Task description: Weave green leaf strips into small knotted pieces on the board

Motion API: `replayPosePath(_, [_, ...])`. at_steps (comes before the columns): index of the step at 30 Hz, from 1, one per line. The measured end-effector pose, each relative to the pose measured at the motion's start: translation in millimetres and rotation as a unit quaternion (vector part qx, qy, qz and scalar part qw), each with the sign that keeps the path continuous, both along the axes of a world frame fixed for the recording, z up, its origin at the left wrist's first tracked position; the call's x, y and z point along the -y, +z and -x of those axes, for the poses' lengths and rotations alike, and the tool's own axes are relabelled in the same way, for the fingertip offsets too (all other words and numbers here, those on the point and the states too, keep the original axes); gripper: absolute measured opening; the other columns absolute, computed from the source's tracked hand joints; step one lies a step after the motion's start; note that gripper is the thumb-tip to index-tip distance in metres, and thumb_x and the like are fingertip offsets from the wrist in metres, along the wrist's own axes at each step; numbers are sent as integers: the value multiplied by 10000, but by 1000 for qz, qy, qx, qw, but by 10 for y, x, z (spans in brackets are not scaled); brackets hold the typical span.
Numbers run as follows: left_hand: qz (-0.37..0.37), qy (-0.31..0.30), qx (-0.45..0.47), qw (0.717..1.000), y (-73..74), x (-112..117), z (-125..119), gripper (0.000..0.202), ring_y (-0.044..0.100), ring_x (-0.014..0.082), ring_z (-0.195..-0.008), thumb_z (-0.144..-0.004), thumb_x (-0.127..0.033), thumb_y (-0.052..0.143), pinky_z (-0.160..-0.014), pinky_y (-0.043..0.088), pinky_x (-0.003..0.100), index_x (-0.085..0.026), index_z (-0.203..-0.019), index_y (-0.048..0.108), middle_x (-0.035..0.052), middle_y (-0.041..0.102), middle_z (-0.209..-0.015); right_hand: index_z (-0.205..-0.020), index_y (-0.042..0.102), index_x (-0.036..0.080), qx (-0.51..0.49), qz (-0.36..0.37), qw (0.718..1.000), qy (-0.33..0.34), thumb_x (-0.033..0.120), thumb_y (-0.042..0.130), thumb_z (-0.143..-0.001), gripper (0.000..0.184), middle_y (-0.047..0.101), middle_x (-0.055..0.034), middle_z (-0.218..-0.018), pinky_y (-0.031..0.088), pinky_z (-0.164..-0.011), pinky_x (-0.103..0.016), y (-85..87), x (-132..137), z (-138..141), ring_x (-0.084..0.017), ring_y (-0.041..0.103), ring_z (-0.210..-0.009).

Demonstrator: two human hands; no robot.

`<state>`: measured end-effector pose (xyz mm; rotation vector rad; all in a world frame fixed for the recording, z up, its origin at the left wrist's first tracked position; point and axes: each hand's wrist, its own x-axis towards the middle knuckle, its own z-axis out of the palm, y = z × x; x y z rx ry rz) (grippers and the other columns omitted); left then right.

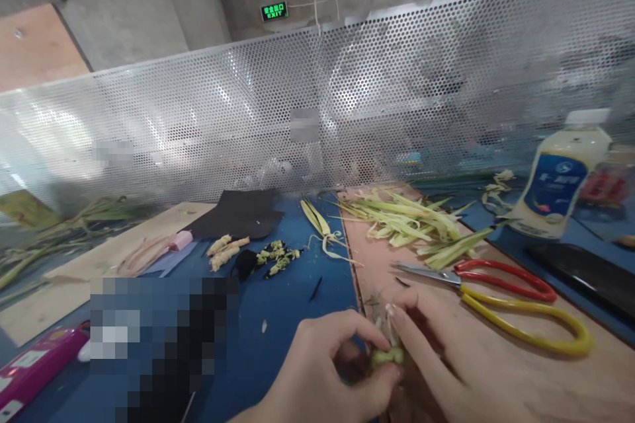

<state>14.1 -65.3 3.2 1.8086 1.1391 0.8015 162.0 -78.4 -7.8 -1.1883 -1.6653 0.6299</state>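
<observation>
Low in the head view, my left hand (pixel 322 363) pinches a small pale-green knotted piece of leaf strip (pixel 387 357) between thumb and forefinger. My right hand (pixel 441 350) closes on the same piece from the other side, its fingertips around a thin upright strand. My fingers cover part of the piece. Just beyond my right hand lie scissors (pixel 459 277) with one red and one yellow handle, blades pointing left. A heap of pale-green leaf strips (pixel 407 218) rests on the tan board (pixel 370 277) behind them. One bundled strip piece (pixel 317 218) with curling ends lies left of the heap.
Small woven tan pieces (pixel 225 251) and green-and-black ones (pixel 278 258) lie on the blue table (pixel 292 291) near black paper (pixel 238 211). On the right stand a labelled bottle (pixel 560 175) and a dark phone-like slab (pixel 585 277). A perforated metal screen (pixel 258 112) spans the back.
</observation>
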Motion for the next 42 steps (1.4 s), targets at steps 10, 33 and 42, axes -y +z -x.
replayPosePath(10, [122, -25, 76, 989, -85, -23, 16, 222, 516, 95, -499, -614, -278, 665, -495, 385, 184, -163, -762, 546, -28, 546, -527, -698, 475, 244, 56, 4, 998, 1, 314, 346, -869, 225, 543, 18, -539, 441, -481, -246, -128, -87, 4, -150, 549, -510])
replayPosePath(33, [229, -40, 154, 960, 45, -74, 87, 266, 587, 72, -540, -630, -160, 679, -582, 436, 174, -143, -866, 559, 0, 689, -595, -779, 547, 215, 22, 97, 992, 81, 261, 438, -832, 129, 627, 5, -728, 460, -608, -256, 69, -97, -174, -153, 591, -690])
replayPosePath(42, [210, -3, 191, 959, 35, -16, 66, 336, 578, 72, -518, -641, -176, 677, -589, 461, 185, -139, -961, 582, 6, 693, -593, -809, 513, 218, -55, 138, 986, 75, 346, 414, -853, 168, 622, 16, -633, 456, -565, -239, 78, -60, -128, -144, 612, -609])
